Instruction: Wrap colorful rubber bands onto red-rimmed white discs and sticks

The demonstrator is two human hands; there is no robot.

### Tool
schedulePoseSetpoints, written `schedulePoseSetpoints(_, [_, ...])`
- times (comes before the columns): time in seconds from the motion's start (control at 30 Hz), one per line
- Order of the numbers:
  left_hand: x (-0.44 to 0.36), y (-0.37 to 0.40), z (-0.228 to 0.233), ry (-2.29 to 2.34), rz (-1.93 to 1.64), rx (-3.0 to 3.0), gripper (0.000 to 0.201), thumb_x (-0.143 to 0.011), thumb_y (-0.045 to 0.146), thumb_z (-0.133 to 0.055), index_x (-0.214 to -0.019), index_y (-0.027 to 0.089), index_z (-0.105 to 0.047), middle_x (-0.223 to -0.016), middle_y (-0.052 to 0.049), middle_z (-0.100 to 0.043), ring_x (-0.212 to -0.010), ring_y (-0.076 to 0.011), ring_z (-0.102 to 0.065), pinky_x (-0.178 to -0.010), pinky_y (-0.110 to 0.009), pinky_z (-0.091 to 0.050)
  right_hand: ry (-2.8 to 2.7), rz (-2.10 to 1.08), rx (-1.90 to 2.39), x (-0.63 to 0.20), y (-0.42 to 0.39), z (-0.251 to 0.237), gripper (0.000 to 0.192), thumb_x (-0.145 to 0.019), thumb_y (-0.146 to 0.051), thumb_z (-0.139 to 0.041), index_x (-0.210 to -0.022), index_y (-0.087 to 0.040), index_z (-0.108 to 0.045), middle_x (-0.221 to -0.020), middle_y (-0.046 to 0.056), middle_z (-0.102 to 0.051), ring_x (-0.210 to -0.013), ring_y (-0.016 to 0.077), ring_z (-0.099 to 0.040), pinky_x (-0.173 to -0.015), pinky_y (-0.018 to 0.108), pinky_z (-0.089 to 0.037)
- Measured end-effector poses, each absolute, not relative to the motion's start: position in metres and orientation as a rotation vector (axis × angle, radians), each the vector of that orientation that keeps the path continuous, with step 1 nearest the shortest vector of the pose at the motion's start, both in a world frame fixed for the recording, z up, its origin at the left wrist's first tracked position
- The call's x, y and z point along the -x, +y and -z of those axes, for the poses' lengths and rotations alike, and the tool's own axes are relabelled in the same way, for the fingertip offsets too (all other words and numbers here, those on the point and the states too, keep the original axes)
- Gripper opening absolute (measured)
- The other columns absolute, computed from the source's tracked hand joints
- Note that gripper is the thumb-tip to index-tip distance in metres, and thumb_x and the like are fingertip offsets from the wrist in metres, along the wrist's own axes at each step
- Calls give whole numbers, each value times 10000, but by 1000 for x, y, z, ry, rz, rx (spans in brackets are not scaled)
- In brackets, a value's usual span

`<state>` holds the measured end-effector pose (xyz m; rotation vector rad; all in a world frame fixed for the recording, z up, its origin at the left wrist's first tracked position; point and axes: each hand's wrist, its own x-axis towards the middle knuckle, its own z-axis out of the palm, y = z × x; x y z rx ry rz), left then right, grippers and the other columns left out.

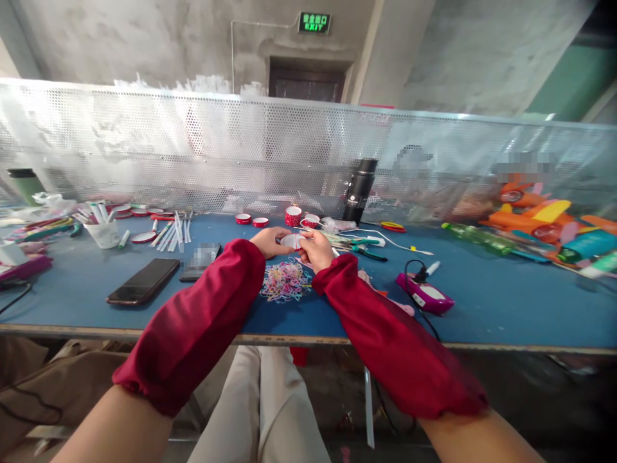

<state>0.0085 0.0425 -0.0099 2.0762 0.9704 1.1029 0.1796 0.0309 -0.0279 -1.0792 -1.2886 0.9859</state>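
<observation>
Holds a round white piece (290, 241) between left hand (267, 242) and right hand (317, 251), near coloured bands (285, 282) on the bench (501, 302).

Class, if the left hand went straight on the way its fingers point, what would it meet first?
Past the round piece it holds, probably the right hand; depth is unclear.

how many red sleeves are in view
2. The left sleeve runs along that forearm to just behind the left hand; the right sleeve does likewise behind the right hand. No others show.
</observation>
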Motion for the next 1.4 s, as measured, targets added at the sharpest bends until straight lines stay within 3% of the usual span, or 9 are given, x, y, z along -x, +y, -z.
schedulePoseSetpoints(0.6, [-8,44,12,953,-1098,-2052,567,-620,307,-836,-1125,125,-653,-1084,-124,-708,-962,-227,-674,-834,-323,-528,-1359,-901,1025,-180,27,25,253,-717,-240,-646,-938,-212,-526,-522,-70,-561,-359,99,-467,-348,205,-359])
schedulePoseSetpoints(0.7, [-8,40,8,911,-1128,-1808,689,-658,358,-834,-1260,146,-574,-1115,-126,-687,-857,-183,-675,-716,-294,-534,-1415,-798,999,-184,28,24,261,-736,-259,-626,-982,-213,-551,-559,-55,-585,-402,113,-509,-364,211,-380])
schedulePoseSetpoints(0.77, [-8,39,5,927,-1126,-1639,661,-708,376,-805,-1282,163,-554,-989,-86,-702,-708,-141,-653,-604,-259,-501,-1487,-712,970,-186,27,24,262,-760,-274,-615,-1011,-220,-563,-572,-53,-593,-417,116,-524,-378,212,-391])
schedulePoseSetpoints(0.87, [-6,40,5,995,-1089,-1531,443,-676,306,-828,-1041,136,-643,-720,-16,-658,-540,-99,-573,-511,-221,-428,-1626,-658,912,-186,24,25,247,-797,-313,-608,-1027,-230,-572,-578,-52,-601,-420,112,-530,-383,207,-384])
schedulePoseSetpoints(1.0, [0,49,7,1102,-1204,-1492,294,-601,224,-832,-786,142,-619,-627,16,-613,-510,-87,-532,-496,-210,-402,-1692,-759,885,-187,22,26,297,-839,-409,-582,-1073,-226,-566,-585,-56,-613,-404,100,-526,-397,200,-392])
schedulePoseSetpoints(1.17, [10,57,6,1204,-1533,-1275,216,-629,231,-738,-767,162,-587,-600,55,-544,-506,-73,-489,-499,-194,-397,-1648,-627,962,-193,31,30,253,-850,-397,-560,-1025,-217,-590,-588,-61,-609,-407,89,-523,-429,193,-404])
schedulePoseSetpoints(1.4, [11,65,9,1290,-1612,-1206,188,-664,272,-667,-752,181,-529,-607,55,-510,-524,-89,-491,-507,-202,-415,-1715,-423,1031,-199,48,39,118,-800,-296,-610,-836,-202,-671,-734,1,-685,-601,131,-609,-582,244,-478])
